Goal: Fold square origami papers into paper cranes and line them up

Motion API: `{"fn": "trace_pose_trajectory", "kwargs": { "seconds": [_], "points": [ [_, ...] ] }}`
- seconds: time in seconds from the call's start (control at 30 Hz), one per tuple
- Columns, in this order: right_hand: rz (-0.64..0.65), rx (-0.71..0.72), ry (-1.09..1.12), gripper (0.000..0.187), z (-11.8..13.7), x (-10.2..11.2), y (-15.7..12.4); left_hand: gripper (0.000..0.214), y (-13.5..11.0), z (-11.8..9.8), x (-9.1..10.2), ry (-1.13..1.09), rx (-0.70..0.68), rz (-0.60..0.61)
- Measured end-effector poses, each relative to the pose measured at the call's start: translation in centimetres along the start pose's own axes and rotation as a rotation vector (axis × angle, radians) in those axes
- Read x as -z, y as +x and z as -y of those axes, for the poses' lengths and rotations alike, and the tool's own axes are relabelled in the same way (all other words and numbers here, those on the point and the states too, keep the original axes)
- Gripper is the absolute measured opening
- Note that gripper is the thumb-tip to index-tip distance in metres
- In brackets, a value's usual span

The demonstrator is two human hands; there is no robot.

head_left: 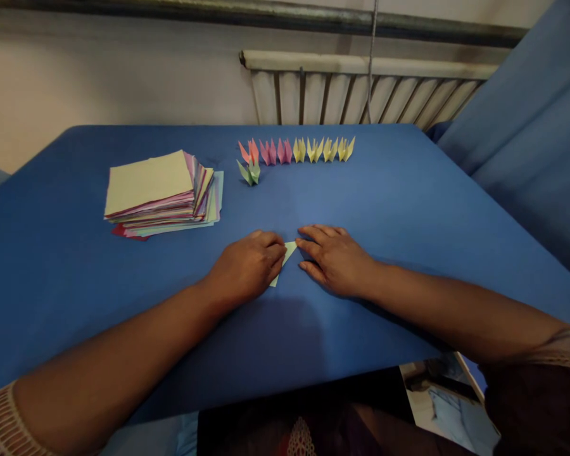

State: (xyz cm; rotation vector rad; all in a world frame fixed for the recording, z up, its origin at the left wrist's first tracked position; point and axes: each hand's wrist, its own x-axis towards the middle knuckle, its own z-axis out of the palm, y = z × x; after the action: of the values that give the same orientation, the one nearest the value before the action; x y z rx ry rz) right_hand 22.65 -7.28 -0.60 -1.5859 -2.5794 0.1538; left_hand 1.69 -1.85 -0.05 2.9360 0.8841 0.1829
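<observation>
A small pale green folded paper lies on the blue table, its visible part a narrow triangle. My left hand covers most of it, fingers curled and closed on the sheet. Palm down on the other side, my right hand has its fingers spread, with a fingertip at the paper's upper right corner. Beyond both hands stands a green paper crane, in front of a row of folded cranes: an orange crane, pink cranes and several yellow cranes.
A thick stack of coloured paper sheets sits at the left of the blue table, with a yellow sheet on top. Behind the table are a radiator and a pipe. A blue curtain hangs at the right.
</observation>
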Motion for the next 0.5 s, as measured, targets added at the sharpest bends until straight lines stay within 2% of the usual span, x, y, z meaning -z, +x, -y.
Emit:
{"fn": "trace_pose_trajectory", "kwargs": {
  "seconds": [0.13, 0.3, 0.4, 0.5],
  "points": [
    [-0.02, -0.03, -0.009, 0.045, 0.0, 0.4, -0.1, 0.027, -0.1, 0.1, 0.0, -0.013, -0.001, -0.008],
    [-0.06, -0.086, 0.015, 0.046, -0.5, -0.2, 0.0, 0.027, -0.1, 0.2, 0.0, -0.009, -0.012, -0.016],
    [-0.075, -0.057, 0.027, 0.054, -0.7, -0.6, 0.1, 0.027, -0.1, 0.2, -0.1, -0.013, -0.019, -0.02],
    [-0.044, 0.001, 0.024, 0.052, -0.6, -0.7, 0.2, 0.027, -0.1, 0.3, -0.2, -0.022, -0.015, -0.018]
  ]
}}
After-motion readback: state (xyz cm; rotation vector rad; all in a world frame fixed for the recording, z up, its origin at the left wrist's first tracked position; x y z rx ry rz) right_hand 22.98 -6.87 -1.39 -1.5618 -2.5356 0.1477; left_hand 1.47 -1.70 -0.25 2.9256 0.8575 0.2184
